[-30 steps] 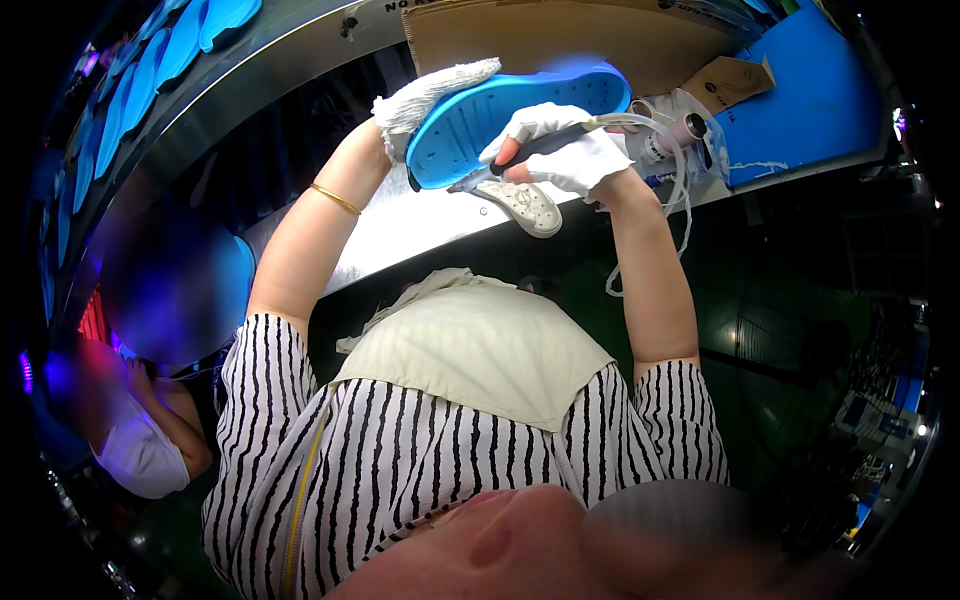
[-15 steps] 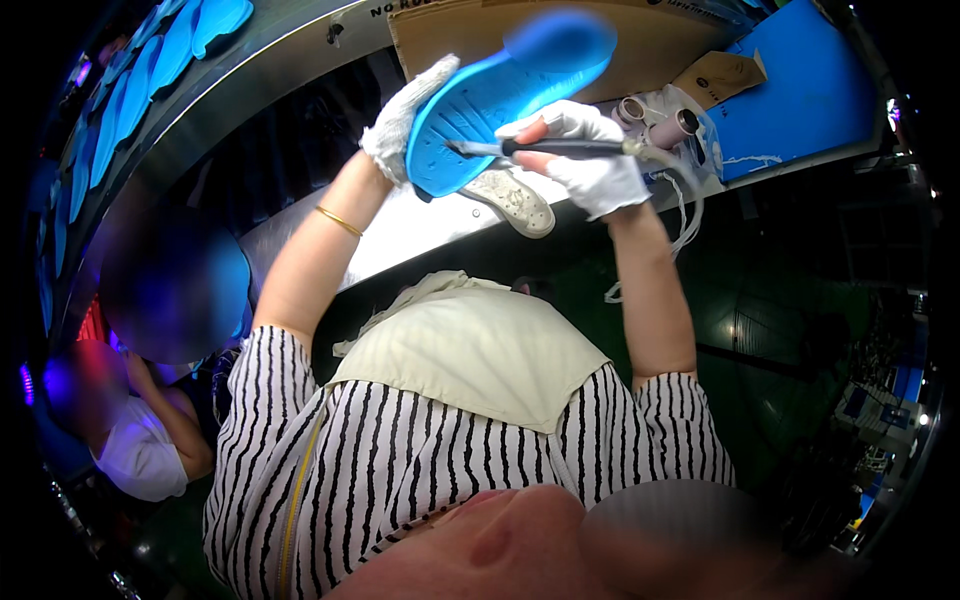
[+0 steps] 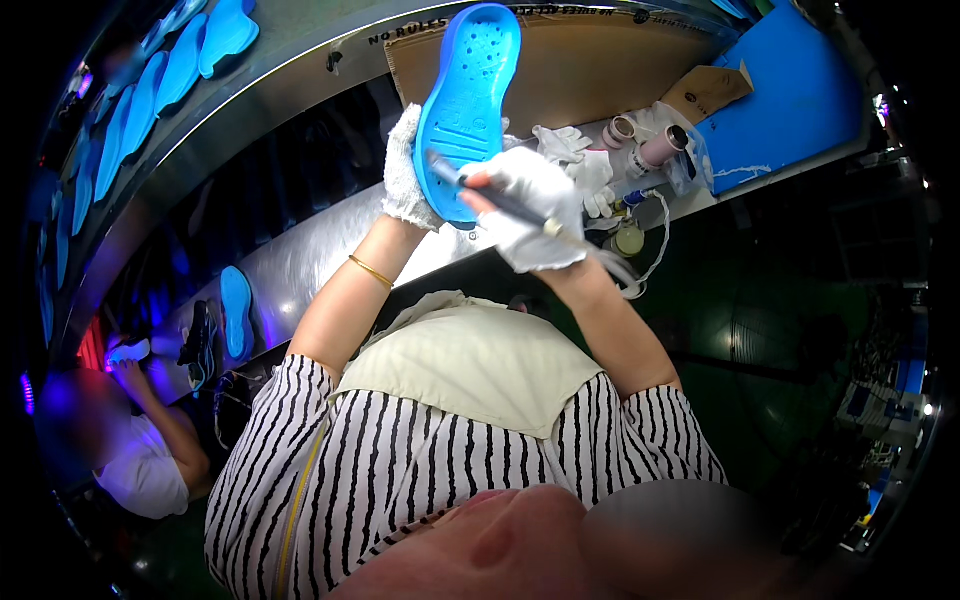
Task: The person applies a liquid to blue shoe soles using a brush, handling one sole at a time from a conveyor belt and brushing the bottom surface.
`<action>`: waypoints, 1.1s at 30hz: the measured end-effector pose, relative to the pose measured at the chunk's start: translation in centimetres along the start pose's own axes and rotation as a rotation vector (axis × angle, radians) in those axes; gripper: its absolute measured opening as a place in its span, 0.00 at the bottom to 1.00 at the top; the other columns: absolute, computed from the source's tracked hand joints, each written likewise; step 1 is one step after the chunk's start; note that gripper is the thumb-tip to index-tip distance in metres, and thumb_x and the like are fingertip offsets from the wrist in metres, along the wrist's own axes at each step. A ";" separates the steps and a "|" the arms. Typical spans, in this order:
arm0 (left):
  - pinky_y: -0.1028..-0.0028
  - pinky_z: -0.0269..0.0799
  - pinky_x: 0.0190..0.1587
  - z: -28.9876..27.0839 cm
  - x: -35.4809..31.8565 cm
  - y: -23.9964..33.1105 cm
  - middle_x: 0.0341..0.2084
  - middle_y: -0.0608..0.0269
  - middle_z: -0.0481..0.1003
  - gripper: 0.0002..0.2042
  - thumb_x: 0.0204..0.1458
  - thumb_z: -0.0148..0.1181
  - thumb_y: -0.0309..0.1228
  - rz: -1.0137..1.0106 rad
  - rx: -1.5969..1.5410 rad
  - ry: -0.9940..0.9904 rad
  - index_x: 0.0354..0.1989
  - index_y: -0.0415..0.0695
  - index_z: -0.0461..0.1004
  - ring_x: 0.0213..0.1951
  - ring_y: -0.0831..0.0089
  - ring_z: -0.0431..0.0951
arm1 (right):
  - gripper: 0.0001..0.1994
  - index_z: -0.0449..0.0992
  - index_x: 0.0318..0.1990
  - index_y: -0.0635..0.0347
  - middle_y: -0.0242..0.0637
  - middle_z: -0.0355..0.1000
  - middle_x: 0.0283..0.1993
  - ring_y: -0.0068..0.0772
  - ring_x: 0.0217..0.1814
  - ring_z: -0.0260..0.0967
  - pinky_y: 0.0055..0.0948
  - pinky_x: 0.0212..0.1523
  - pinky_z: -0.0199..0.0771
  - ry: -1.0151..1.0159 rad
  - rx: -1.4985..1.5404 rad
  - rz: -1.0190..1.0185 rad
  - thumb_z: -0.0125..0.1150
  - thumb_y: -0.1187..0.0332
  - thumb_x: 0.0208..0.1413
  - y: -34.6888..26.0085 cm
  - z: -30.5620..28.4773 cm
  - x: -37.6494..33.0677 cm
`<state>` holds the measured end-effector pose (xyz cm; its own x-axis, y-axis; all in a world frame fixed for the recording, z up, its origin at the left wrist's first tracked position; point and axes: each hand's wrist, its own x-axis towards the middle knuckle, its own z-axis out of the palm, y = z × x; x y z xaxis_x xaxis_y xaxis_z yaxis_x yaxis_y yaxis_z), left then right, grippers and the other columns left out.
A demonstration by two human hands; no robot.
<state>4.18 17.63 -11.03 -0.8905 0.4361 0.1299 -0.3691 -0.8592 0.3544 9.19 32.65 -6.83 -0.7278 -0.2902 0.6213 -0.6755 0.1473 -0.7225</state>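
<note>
White gloves (image 3: 543, 182), striped shirt (image 3: 440, 460) and gold bangle (image 3: 371, 270) are worn.

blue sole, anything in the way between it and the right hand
Nothing visible blocks the right hand from the blue sole; only the slim tool it holds reaches across, its tip over the sole.

Blue sole (image 3: 463, 110) slants, dark-handled tool (image 3: 514, 207) over its lower part.
</note>
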 end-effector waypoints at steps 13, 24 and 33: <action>0.60 0.70 0.52 -0.2 0.0 -1.2 0.46 0.46 0.71 0.31 0.55 0.41 0.53 0.048 -0.080 0.037 0.55 0.37 0.62 0.46 0.55 0.74 | 0.08 0.76 0.27 0.59 0.38 0.73 0.26 0.35 0.27 0.73 0.26 0.30 0.72 0.206 -0.080 -0.126 0.68 0.77 0.36 0.0 0.9 2.0; 0.59 0.75 0.46 -0.2 -0.5 -0.2 0.44 0.49 0.73 0.29 0.58 0.38 0.54 0.045 -0.089 0.146 0.53 0.40 0.65 0.41 0.58 0.77 | 0.07 0.76 0.31 0.63 0.36 0.74 0.28 0.23 0.27 0.72 0.20 0.29 0.72 0.211 0.039 0.010 0.67 0.79 0.42 3.6 -1.1 4.6; 0.54 0.72 0.50 1.2 -0.1 0.3 0.50 0.35 0.67 0.36 0.56 0.35 0.58 -0.016 0.224 0.102 0.61 0.35 0.56 0.46 0.47 0.74 | 0.07 0.74 0.34 0.65 0.37 0.75 0.28 0.19 0.26 0.71 0.15 0.27 0.69 0.361 0.271 0.275 0.63 0.80 0.47 4.8 -4.4 8.4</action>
<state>4.49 17.69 -9.84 -0.9115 0.4100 0.0327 -0.3251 -0.7668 0.5535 -0.66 35.10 -3.75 -0.9006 0.0763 0.4278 -0.4336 -0.0916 -0.8965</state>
